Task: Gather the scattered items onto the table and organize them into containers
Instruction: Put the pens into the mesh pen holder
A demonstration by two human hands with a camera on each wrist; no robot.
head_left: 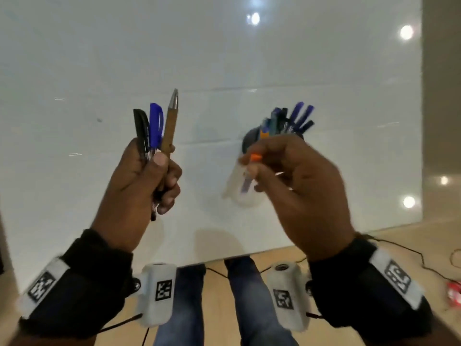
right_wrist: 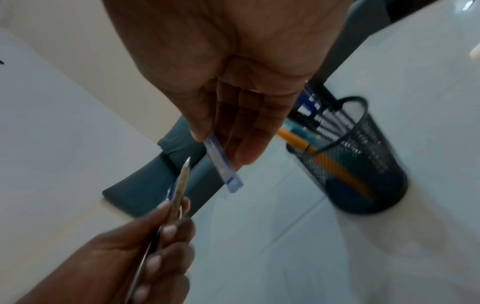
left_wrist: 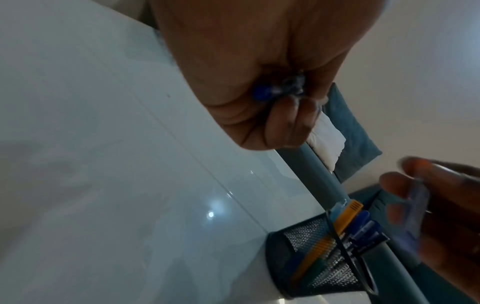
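Note:
My left hand [head_left: 149, 176] grips a bunch of pens upright above the white table [head_left: 74, 58]: a black-capped pen [head_left: 141, 128], a blue-capped pen [head_left: 156, 123] and a brown pen with a silver tip [head_left: 171, 121]. My right hand [head_left: 282, 171] pinches a clear pen with a blue refill [right_wrist: 223, 164] between thumb and fingers, its orange end [head_left: 257, 156] showing in the head view. Just behind the right hand stands a black mesh pen cup [right_wrist: 363, 164] holding several blue pens and an orange one [right_wrist: 324, 158]. Both hands hover above the table.
A wooden floor [head_left: 219, 295] with thin black cables lies at the table's near edge, with my legs in jeans [head_left: 242, 295] below it. A red-and-white object [head_left: 454, 293] lies on the floor at right. Grey chairs [right_wrist: 155, 174] stand past the far table edge.

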